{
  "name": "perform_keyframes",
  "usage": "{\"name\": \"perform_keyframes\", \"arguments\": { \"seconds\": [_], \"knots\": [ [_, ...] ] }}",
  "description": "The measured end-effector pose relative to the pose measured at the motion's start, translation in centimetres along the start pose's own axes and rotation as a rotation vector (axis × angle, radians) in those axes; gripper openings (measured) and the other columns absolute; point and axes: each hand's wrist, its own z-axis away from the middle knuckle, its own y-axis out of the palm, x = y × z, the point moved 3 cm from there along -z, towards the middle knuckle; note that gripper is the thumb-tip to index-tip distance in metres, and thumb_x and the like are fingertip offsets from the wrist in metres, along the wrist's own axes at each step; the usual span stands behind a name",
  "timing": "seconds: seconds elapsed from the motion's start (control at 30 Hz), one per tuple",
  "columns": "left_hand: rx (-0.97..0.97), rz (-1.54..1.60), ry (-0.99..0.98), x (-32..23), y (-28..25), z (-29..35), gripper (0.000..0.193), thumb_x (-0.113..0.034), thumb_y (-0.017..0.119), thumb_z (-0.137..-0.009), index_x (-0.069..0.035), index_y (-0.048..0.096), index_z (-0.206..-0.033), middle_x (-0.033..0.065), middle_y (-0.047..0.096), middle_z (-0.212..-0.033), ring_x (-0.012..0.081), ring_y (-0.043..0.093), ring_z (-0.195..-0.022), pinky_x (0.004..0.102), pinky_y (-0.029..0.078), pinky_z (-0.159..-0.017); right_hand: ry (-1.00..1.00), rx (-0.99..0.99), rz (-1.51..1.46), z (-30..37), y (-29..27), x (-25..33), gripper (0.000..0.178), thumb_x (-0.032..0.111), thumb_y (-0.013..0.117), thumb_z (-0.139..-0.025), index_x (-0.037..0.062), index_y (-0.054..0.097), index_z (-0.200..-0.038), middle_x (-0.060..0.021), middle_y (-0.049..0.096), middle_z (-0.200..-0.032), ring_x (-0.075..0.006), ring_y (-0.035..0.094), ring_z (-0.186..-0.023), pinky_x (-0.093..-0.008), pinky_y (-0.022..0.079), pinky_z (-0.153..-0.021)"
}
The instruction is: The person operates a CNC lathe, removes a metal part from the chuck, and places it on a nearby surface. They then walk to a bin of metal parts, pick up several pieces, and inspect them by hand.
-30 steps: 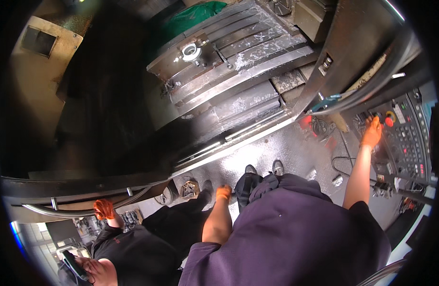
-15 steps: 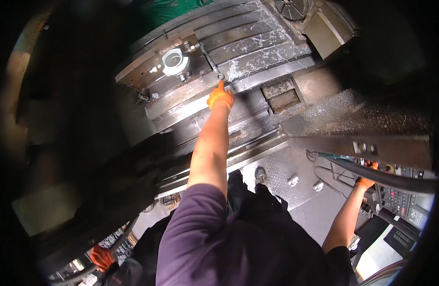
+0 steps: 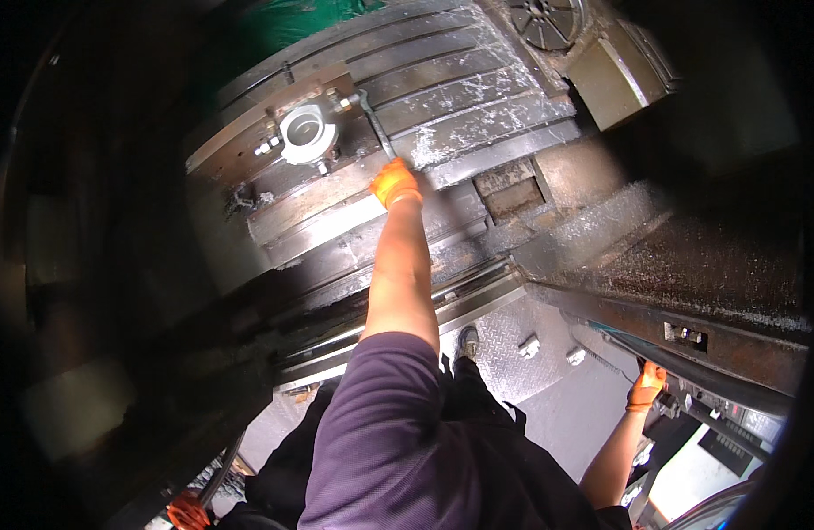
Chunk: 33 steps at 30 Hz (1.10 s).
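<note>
- Showing markings on the control panel (image 3: 734, 413) and the dark keypad (image 3: 725, 451) at lower right, both too small to make out.
- Counting one spanner (image 3: 377, 126), one silver ring-shaped workpiece (image 3: 325, 138) and at least three bolts (image 3: 343, 103) around the workpiece.
- Counting two pale blocks (image 3: 529, 345) and one dark shoe (image 3: 467, 343) on the tread-plate floor (image 3: 504, 373).
- Counting one spoked disc (image 3: 544, 22) at top right and one green sheet (image 3: 292, 26) at top left.
- Grasping the spanner by its near end with the left hand (image 3: 395, 183), curling orange-gloved fingers around it.
- Pointing the spanner away from the left hand, over the slotted machine table (image 3: 460, 84), to the right of the workpiece.
- Placing the spanner's far end just beside the upper-right bolt; being unable to tell contact.
- Keeping well apart from the spanner with the right hand (image 3: 649, 385), orange-gloved, near the control panel; being unable to tell any grasp, with fingertips partly hidden.
- Showing one co-worker's orange-gloved hand (image 3: 188, 510) at lower left.
</note>
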Motion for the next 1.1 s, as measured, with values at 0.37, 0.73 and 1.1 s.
{"name": "perform_keyframes", "arguments": {
  "seconds": [0.37,0.73,1.1],
  "knots": [
    [-0.691,0.678,0.255,7.3,-7.0,16.1,0.024,-0.020,0.076,-0.083,-0.013,0.068,-0.104,0.0150,0.062,-0.128,0.0331,0.061,-0.112,0.0449,0.048,-0.095,0.086,0.123,-0.454,-2.5,3.7,3.8,0.030,0.028,0.058,-0.104,0.0020,0.066,-0.117,-0.0056,0.069,-0.101,-0.0132,0.065,-0.090,-0.0295,0.054,-0.085],
    [-0.674,1.808,0.046,22.9,-13.0,41.5,0.026,-0.031,0.068,-0.097,-0.010,0.055,-0.104,0.0031,0.065,-0.091,0.0114,0.058,-0.082,0.0286,0.048,-0.077,-0.331,0.210,-0.638,-6.2,7.9,10.8,0.044,0.023,0.042,-0.107,-0.0063,0.048,-0.140,-0.0214,0.049,-0.143,-0.0298,0.052,-0.128,-0.0393,0.040,-0.110],
    [-1.193,1.695,-0.638,44.9,-13.8,53.1,0.080,-0.027,0.074,-0.090,-0.007,0.029,-0.153,0.0019,0.058,-0.083,0.0106,0.053,-0.063,0.0255,0.041,-0.051,-0.554,-0.175,-0.661,-7.6,4.5,18.0,0.053,0.033,0.047,-0.107,-0.0107,0.047,-0.137,-0.0213,0.052,-0.141,-0.0283,0.053,-0.128,-0.0392,0.044,-0.108]
  ]
}}
